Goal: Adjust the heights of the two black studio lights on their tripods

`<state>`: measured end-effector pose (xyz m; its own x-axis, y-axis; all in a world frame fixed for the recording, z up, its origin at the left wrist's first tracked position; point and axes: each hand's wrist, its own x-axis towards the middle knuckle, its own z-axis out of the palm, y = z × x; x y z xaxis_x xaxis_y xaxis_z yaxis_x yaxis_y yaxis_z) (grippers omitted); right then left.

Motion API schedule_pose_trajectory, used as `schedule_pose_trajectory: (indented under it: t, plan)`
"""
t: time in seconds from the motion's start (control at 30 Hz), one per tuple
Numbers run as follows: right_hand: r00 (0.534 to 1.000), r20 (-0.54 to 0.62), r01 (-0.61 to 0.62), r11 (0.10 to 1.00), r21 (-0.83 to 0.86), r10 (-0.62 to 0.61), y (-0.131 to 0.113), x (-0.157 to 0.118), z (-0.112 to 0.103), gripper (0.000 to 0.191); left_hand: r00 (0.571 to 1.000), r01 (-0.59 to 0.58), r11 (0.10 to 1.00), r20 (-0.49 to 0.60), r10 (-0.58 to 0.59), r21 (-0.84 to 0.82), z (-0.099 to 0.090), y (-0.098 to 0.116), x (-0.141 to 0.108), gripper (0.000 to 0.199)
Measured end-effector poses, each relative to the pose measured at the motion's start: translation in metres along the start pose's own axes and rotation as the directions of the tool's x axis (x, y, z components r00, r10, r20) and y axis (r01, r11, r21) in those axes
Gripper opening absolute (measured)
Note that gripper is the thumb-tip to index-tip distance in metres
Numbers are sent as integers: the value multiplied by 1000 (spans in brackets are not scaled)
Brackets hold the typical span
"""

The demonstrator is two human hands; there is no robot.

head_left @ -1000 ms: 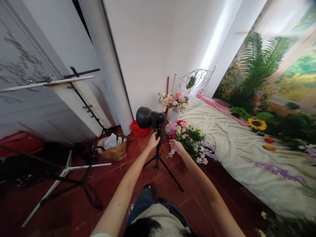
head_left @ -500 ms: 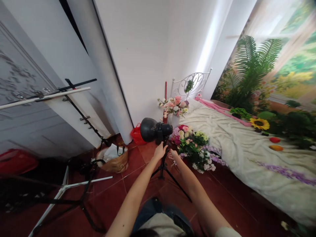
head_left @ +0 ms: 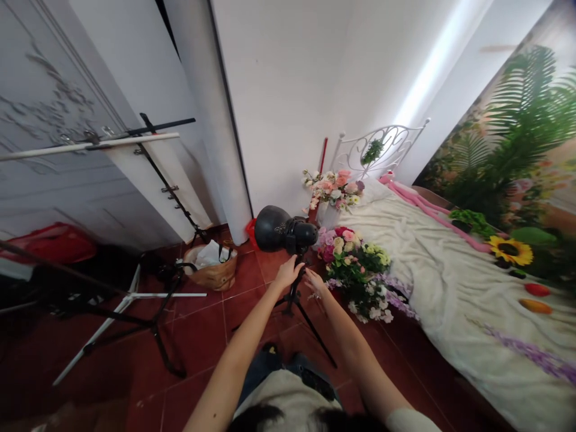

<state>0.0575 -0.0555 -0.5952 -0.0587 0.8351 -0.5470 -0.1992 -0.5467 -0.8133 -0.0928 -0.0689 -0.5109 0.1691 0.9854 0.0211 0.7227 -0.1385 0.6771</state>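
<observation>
A black studio lamp (head_left: 272, 229) with a round hood sits on top of a black tripod stand (head_left: 310, 324) in front of me. My left hand (head_left: 288, 273) is wrapped round the upper part of the stand, just under the lamp head. On the other side of the stand, slightly lower, my right hand (head_left: 315, 282) has its fingers at the stand's column, near a joint or knob too small to make out. The lamp's hood faces left. The stand's legs are spread on the red tiled floor (head_left: 202, 336).
Flower bunches (head_left: 355, 258) stand close on the right, beside a bed with a cream blanket (head_left: 432, 258). A woven basket (head_left: 216, 273) is at the left, near a white-legged stand (head_left: 112, 315). A crossbar stand (head_left: 166, 180) leans before the wall.
The view has turned, so the bed and flowers sit further right. Both hands remain at the stand below the lamp, and the stand's legs appear shifted.
</observation>
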Motion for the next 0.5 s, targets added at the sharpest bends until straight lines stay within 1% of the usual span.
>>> schedule_pose_trajectory:
  t: [0.07,0.17,0.27,0.33,0.4,0.5]
  plan:
    - [999,33,17,1000,-23,-16,8,2,-4,18,1000,10,1000,-12,-10,-3,2,1,-1,48]
    - [998,51,47,994,-103,-41,18,3,-5,28,999,25,1000,-26,-25,-1,5,3,-1,47]
    - [993,84,90,991,-100,-82,23,5,-3,36,999,25,1000,-32,-24,8,7,4,0,46]
    - [991,90,102,992,-78,-95,24,6,-1,36,999,24,1000,-32,-24,16,8,5,1,45]
    - [993,64,106,990,-95,-100,23,9,1,32,999,24,1000,-34,-23,20,9,5,1,44]
    - [997,18,84,977,-197,-82,16,9,1,28,999,29,999,-36,-28,25,8,6,1,43]
